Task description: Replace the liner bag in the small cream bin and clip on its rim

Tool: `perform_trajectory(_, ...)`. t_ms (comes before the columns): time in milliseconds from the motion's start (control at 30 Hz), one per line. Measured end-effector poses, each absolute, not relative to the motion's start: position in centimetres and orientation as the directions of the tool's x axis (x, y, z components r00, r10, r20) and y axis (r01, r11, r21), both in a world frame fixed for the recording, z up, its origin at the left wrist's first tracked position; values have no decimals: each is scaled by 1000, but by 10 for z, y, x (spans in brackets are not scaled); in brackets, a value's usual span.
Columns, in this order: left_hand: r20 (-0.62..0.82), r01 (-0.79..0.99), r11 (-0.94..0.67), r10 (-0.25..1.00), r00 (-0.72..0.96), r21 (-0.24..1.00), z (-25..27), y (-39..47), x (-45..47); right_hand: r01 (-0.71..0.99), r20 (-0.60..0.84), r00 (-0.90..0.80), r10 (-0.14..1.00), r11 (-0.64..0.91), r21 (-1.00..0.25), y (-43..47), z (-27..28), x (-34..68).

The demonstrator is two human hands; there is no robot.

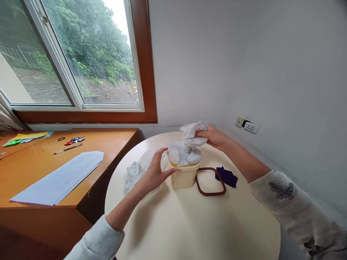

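White bag point(184, 154) hiding inside of tub point(183, 179), papers point(62, 177) illegible, curtain point(8, 117) cut off by edge

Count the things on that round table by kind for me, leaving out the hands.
Cream tub: 1
White bag, bunched in the tub: 1
Crumpled clear plastic: 1 heap
Brown ring: 1
Dark purple cloth: 1
Total: 5

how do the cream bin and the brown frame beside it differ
Colour: the bin is pale cream; the frame is reddish brown. Shape: the bin has deep walls; the frame is a thin open loop. Pose: the bin stands upright; the frame lies low, overlapping the purple cloth. Both have rounded corners.
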State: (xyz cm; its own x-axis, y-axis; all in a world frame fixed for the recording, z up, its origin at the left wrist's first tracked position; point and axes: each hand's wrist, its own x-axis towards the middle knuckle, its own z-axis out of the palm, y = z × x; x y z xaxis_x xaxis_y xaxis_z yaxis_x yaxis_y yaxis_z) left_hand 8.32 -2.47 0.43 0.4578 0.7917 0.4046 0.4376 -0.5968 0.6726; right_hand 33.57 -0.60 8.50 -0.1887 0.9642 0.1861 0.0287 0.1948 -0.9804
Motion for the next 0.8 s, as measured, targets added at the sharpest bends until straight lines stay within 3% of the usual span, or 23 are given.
perform_trajectory(200, 347, 579, -643, 763, 546, 501, 18, -12, 106, -6, 196, -189, 962, 198, -980, -9, 80, 334)
perform_trajectory(367, 302, 588, -725, 687, 661, 359, 15, -11, 114, 63, 29, -232, 972, 45, -997, -9, 42, 322)
perform_trajectory(467, 338, 597, -701, 712, 616, 390, 14, -10, 113, 95, -22, -253, 967, 2, -995, -10, 31, 317)
perform_trajectory(633, 429, 553, -645, 764, 483, 527, 21, -4, 115, -28, 5, -229, 973, -2, -1000, -9, 35, 315)
perform_trajectory(800, 366, 412, -580, 791, 490, 702, 24, 10, 123, -188, 79, -210, 974, 39, -981, -4, 41, 306)
